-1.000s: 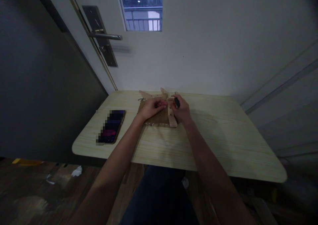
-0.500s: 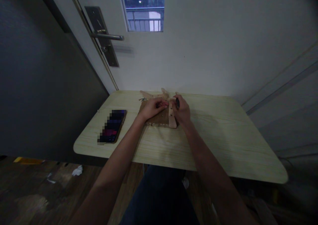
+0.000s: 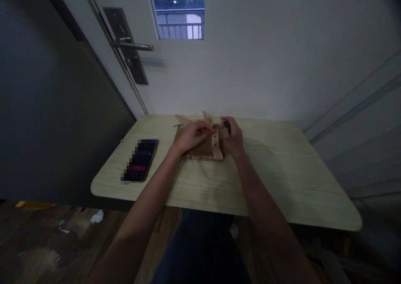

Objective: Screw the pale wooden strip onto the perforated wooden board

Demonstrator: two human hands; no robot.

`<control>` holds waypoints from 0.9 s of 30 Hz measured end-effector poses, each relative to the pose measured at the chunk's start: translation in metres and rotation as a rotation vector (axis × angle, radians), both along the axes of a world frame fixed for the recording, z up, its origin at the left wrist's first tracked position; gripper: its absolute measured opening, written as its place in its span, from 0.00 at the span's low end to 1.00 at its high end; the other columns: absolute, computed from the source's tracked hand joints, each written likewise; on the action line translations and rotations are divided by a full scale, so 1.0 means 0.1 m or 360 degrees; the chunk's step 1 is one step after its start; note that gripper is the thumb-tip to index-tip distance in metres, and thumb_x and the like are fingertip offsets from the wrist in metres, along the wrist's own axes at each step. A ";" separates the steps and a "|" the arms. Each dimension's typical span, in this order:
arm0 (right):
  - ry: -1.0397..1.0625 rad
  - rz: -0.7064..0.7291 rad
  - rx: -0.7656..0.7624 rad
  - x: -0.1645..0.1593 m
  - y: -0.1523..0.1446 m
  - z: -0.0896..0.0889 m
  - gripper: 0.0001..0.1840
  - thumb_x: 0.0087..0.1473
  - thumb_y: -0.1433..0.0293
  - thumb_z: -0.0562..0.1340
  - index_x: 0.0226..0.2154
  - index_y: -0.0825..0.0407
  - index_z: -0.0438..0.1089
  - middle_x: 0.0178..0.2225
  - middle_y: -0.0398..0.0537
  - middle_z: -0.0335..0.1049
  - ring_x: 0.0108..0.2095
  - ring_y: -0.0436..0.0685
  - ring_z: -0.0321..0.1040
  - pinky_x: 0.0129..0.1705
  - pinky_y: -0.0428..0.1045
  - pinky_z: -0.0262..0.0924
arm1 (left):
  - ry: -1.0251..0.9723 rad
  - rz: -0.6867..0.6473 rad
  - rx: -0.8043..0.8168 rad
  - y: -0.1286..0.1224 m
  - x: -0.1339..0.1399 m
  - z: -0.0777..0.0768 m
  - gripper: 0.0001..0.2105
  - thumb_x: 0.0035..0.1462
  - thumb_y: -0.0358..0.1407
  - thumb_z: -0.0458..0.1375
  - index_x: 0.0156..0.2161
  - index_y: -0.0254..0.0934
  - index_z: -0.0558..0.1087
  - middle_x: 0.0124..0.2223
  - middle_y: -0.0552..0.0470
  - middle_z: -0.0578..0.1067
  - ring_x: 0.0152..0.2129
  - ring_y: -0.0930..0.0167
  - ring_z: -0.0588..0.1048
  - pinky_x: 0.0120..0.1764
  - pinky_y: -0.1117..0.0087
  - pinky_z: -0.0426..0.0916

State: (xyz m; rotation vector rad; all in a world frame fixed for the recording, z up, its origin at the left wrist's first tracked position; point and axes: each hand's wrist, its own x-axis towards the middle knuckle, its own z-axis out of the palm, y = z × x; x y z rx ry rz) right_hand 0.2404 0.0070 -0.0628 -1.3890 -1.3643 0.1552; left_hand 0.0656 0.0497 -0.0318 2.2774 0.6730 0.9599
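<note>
A tan strip with dark holes, leather-like in look, lies along the right side of a flat brown board. My left hand rests across the board, its fingertips closed together at the strip's far end. Just right of the strip, my right hand is wrapped round a small tool with a black handle. The tool's working end is hidden by the fingers and too small to make out. Behind the board lie more tan strip pieces and a few thin dark metal bits.
A phone, partly pixelated, lies left of my arms on the pale wooden table. A white door with a metal handle stands directly behind the table. Crumpled white paper is on the floor at left.
My right hand has shifted slightly right and away from the strip, with more of the black handle showing. My left hand stays nearly in place. The whole view has shifted a little.
</note>
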 end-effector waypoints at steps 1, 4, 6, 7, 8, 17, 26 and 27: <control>0.0026 -0.0009 -0.0003 0.02 0.00 0.02 0.17 0.52 0.70 0.51 0.44 0.46 0.66 0.41 0.50 0.74 0.42 0.59 0.69 0.49 0.58 0.63 | 0.0015 -0.0040 -0.0005 -0.04 0.02 0.01 0.09 0.57 0.27 0.56 0.39 0.35 0.78 0.40 0.49 0.80 0.38 0.70 0.77 0.43 0.69 0.71; 0.0076 -0.0031 0.0010 0.06 0.00 0.04 0.18 0.52 0.71 0.50 0.44 0.48 0.66 0.38 0.50 0.74 0.38 0.58 0.69 0.48 0.57 0.63 | 0.0011 -0.0115 -0.0058 -0.13 0.08 0.01 0.08 0.57 0.28 0.56 0.40 0.35 0.78 0.39 0.49 0.80 0.36 0.70 0.78 0.42 0.68 0.72; 0.0090 -0.0043 0.0020 0.06 0.00 0.04 0.17 0.52 0.71 0.51 0.44 0.48 0.66 0.37 0.49 0.74 0.37 0.57 0.69 0.47 0.56 0.63 | -0.0015 -0.0112 -0.0097 -0.16 0.11 -0.01 0.08 0.57 0.29 0.57 0.41 0.35 0.77 0.39 0.49 0.80 0.34 0.70 0.78 0.40 0.69 0.72; 0.0090 -0.0040 0.0026 0.06 0.00 0.04 0.17 0.52 0.72 0.51 0.43 0.48 0.66 0.37 0.49 0.74 0.37 0.57 0.69 0.47 0.56 0.63 | -0.0024 -0.0102 -0.0107 -0.17 0.11 -0.03 0.08 0.57 0.29 0.58 0.41 0.34 0.77 0.39 0.49 0.80 0.34 0.70 0.78 0.39 0.69 0.73; 0.0090 -0.0037 0.0035 0.06 0.01 0.04 0.17 0.51 0.72 0.51 0.43 0.48 0.67 0.37 0.48 0.73 0.37 0.56 0.68 0.46 0.55 0.62 | -0.0032 -0.0092 -0.0110 -0.17 0.11 -0.04 0.07 0.57 0.29 0.58 0.40 0.34 0.77 0.38 0.49 0.80 0.33 0.71 0.78 0.39 0.70 0.73; 0.0081 -0.0067 0.0034 0.05 -0.01 0.06 0.17 0.52 0.71 0.50 0.44 0.49 0.67 0.38 0.49 0.74 0.37 0.56 0.69 0.46 0.54 0.62 | -0.0042 -0.0107 -0.0040 -0.15 0.10 -0.14 0.03 0.55 0.28 0.62 0.35 0.33 0.79 0.33 0.50 0.81 0.30 0.72 0.77 0.35 0.73 0.70; 0.0092 -0.0053 0.0040 0.04 -0.01 0.06 0.17 0.52 0.71 0.50 0.43 0.49 0.67 0.37 0.49 0.74 0.36 0.55 0.68 0.46 0.54 0.62 | 0.0019 -0.0106 0.0021 -0.12 0.06 -0.16 0.03 0.56 0.30 0.62 0.33 0.34 0.79 0.33 0.48 0.81 0.30 0.70 0.78 0.36 0.72 0.70; 0.0090 -0.0052 0.0040 0.05 -0.01 0.06 0.17 0.52 0.71 0.50 0.43 0.49 0.67 0.37 0.49 0.74 0.36 0.55 0.68 0.46 0.54 0.62 | 0.0025 -0.0108 0.0033 -0.12 0.06 -0.16 0.03 0.56 0.30 0.62 0.33 0.34 0.79 0.33 0.48 0.81 0.30 0.70 0.78 0.36 0.72 0.70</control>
